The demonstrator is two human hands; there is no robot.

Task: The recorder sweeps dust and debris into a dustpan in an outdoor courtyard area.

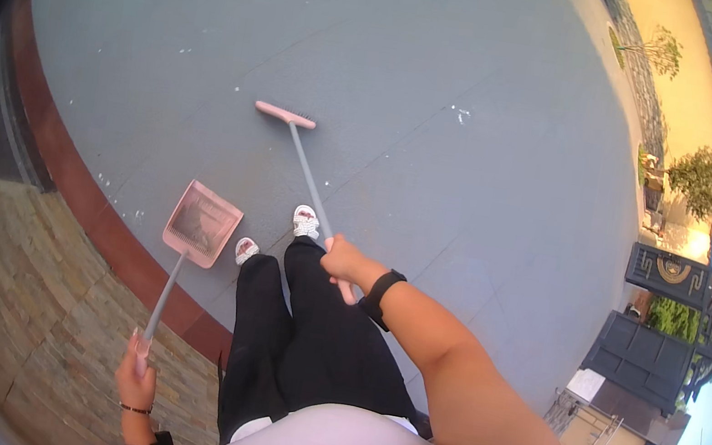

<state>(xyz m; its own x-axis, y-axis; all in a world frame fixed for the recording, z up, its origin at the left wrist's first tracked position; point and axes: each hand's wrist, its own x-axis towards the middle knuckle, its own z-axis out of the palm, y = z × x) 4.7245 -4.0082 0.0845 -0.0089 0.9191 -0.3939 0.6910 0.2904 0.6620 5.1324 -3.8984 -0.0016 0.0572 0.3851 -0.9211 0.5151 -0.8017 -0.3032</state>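
My left hand is closed around the pink grip of a dustpan, which has a grey pole and a pink, see-through-looking pan beside the dark red border strip. With my right hand I grip the pink handle end of a broom. Its grey pole runs forward to a narrow pink head with short dark bristles, held over or on the grey paving beyond my feet. Whether the bristles touch the ground I cannot tell. White bits of debris lie scattered on the paving.
A stone-clad wall stands close on my left, with a dark red border along its foot. My white sandals are on the paving. Far right are a dark metal gate, a yellow wall and small trees.
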